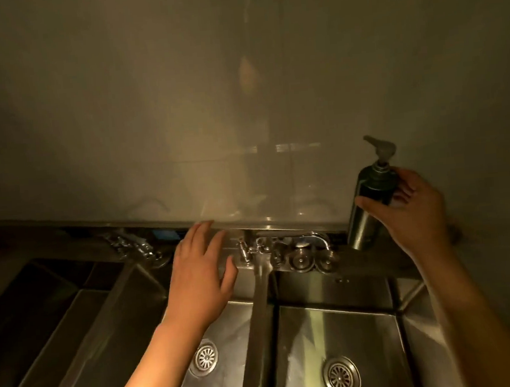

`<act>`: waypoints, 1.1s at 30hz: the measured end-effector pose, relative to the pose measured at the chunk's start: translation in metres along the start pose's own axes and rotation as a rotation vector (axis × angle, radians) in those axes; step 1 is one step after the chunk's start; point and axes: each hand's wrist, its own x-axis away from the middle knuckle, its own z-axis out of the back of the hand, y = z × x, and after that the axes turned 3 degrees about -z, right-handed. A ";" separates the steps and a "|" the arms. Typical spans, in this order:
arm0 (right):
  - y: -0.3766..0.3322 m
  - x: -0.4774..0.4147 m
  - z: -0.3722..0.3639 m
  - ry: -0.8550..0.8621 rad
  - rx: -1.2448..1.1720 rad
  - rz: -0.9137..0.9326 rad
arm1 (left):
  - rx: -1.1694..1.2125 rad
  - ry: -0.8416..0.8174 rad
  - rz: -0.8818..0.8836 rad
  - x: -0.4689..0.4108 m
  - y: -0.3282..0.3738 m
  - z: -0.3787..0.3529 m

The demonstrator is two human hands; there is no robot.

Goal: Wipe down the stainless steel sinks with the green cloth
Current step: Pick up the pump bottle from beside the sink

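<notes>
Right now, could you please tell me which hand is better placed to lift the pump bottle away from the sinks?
The right hand: its thumb and fingers curl round the pump bottle behind the right sink. The left hand is open, fingers spread, by the tap handle, well away from the bottle.

3 sink basins (60,330) (227,323) (334,324), 2 drains (206,357) (341,376), 2 tap sets (136,248) (301,250), 1 pump btl (368,215), 2 hands (202,270) (414,211).

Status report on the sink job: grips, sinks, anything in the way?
Left grip open, near tap handle. Right grip holds pump bottle by the wall. No green cloth in view. Sinks unobstructed.
</notes>
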 end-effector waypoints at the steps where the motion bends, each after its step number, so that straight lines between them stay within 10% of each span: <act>1: -0.013 0.005 -0.013 -0.013 -0.003 0.022 | -0.013 0.027 0.018 0.008 -0.012 0.013; 33: -0.366 0.355 -0.388 -0.744 -0.325 0.549 | -0.316 0.613 0.577 0.405 -0.302 0.387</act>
